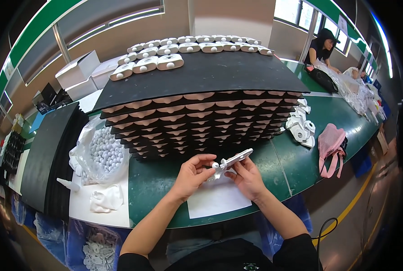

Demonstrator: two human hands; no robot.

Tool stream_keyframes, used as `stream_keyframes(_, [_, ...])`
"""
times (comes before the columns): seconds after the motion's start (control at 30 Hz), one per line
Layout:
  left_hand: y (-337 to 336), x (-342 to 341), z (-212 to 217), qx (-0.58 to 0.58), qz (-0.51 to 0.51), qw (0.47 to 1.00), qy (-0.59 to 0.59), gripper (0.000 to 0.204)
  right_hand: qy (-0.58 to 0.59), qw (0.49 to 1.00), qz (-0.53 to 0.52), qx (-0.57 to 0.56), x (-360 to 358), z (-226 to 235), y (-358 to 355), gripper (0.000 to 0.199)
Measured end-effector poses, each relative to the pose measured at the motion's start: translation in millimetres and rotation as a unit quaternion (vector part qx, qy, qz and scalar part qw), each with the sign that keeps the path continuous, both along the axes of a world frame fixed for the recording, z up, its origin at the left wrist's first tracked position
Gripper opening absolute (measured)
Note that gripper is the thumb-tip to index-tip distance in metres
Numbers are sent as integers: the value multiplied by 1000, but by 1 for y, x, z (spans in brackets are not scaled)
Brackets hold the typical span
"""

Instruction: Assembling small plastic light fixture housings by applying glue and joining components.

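My left hand (pixel 191 176) pinches a small white ball (pixel 215 165) between thumb and fingers. A flat, long white plastic part (pixel 238 156) is gripped by my right hand (pixel 249 179), tilted up to the right. The ball is at the part's left end; whether the two touch I cannot tell. Both hands are above a white paper sheet (pixel 219 205) on the green table (pixel 161 192). Ahead of them rises a tall stack of black boards (pixel 210 74) with rounded parts between the layers. On its top stand rows of white oval parts (pixel 170 62), each with a ball at its front.
To the left are an open plastic bag of white balls (pixel 105 151), a white nozzle bottle (pixel 68 184), a white cloth (pixel 106 199) and more black boards (pixel 50 158). Loose white parts (pixel 302 128) and a pink bag (pixel 331 143) lie right. A co-worker (pixel 320 52) sits far right.
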State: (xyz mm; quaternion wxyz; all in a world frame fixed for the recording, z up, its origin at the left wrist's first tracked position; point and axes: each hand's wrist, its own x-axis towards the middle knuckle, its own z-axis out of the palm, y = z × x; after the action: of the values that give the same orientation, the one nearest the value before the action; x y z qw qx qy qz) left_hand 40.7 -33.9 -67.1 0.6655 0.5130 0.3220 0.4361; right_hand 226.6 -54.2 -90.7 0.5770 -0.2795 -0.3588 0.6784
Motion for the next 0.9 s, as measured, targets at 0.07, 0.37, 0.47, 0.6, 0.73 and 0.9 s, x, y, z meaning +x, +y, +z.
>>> stream_keyframes(0.07, [1,-1,-4,-16,-10,1000,-24,27,-16,1000,-7,4,-1,0,0,15])
stream_keyframes(0.37, [-1,0,2,-26,-19,999,21,21,-32,998,-8,45,-1,-3,-2,13])
stream_keyframes(0.47, [-1,0,3,-30,-22,999,25,21,-36,998,-8,49,0,-5,-1,13])
stream_keyframes(0.6, [2,1,-7,60,10,998,33,24,-61,998,2,25,-4,2,-3,17])
stream_keyframes(0.73, [-2,-3,-6,324,102,925,169,51,-154,983,33,94,2,8,-4,20])
stream_keyframes(0.9, [3,-6,-9,309,127,939,87,59,-284,925,56,245,2,65,3,15])
